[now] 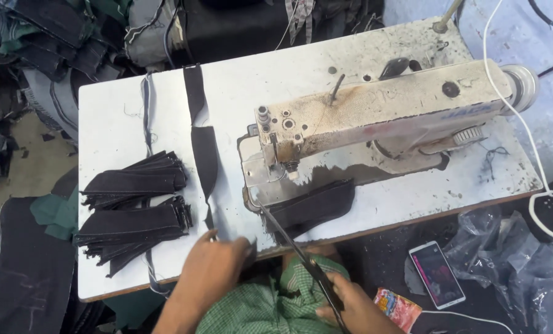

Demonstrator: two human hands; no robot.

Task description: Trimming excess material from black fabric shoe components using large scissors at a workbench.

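Observation:
My right hand [357,306] grips the handles of long scissors [292,241], whose blades reach up toward the needle area of a worn white sewing machine [381,114]. My left hand [211,266] rests at the table's near edge, pinching dark fabric next to a long black strip [203,148] that runs across the table. A dark stitched piece [316,204] lies under the machine head, just beside the scissor blades.
Two stacks of black fabric pieces [134,213] lie on the left of the white table [115,117]. A phone [437,274] with a lit screen and a plastic bag [505,253] sit at lower right. Piles of dark cloth [35,43] surround the table's far left.

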